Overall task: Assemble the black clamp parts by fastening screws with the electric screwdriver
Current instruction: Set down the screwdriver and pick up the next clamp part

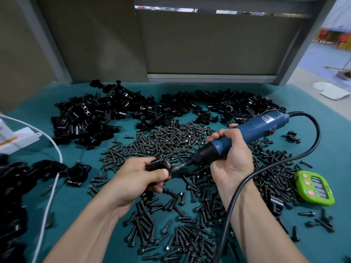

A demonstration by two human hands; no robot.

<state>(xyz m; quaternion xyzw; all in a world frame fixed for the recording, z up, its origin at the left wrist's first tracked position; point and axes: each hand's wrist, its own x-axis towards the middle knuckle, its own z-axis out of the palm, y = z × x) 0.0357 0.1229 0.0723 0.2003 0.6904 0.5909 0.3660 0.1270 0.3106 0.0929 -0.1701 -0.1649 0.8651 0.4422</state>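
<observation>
My left hand [140, 177] grips a black clamp part [159, 164] above the teal table, thumb pressed across its front. My right hand [230, 154] is wrapped round the blue electric screwdriver [252, 132], which slants down to the left. Its metal bit [179, 167] meets the right side of the clamp; the screw there is hidden. Loose black screws [167, 141] lie heaped just behind my hands and more screws [182, 236] are spread in front. Piles of unassembled black clamp parts [89, 118] lie at the back left and more clamp parts [228, 105] at the back right.
The screwdriver's black cord [296, 158] loops right and back over my right forearm. A green timer [315, 187] lies at the right. Assembled clamps [77, 172] and a dark heap sit at the left, crossed by a white cable [55, 179]. A panel wall [190, 44] rises behind the table [76, 205].
</observation>
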